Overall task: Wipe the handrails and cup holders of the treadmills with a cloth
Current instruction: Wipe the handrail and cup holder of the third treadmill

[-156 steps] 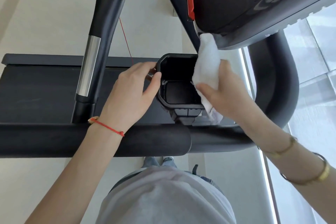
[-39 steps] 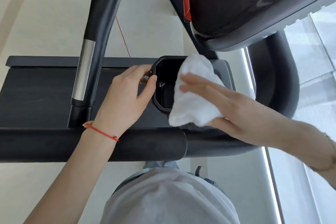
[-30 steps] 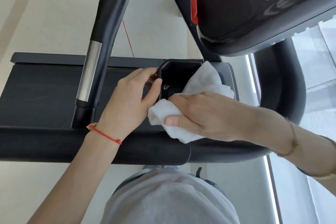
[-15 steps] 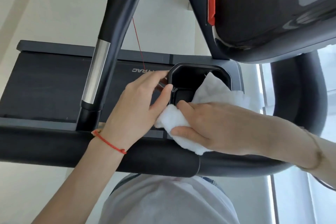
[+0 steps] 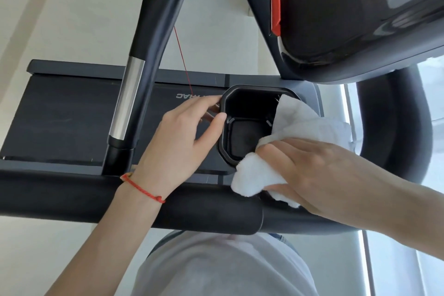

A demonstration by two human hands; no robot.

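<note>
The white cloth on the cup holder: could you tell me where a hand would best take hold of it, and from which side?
Best grip, I think: the bunched lower-left end of the white cloth, coming from the left. That fold bulges free over the near edge of the cup holder, while the right hand lies over the cloth's middle and hides it, and the upper part drapes flat over the rim.

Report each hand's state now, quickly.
Left hand: pinches the cup holder rim between thumb and fingers.
Right hand: fingers straight, pressing the white cloth on the holder's edge.
</note>
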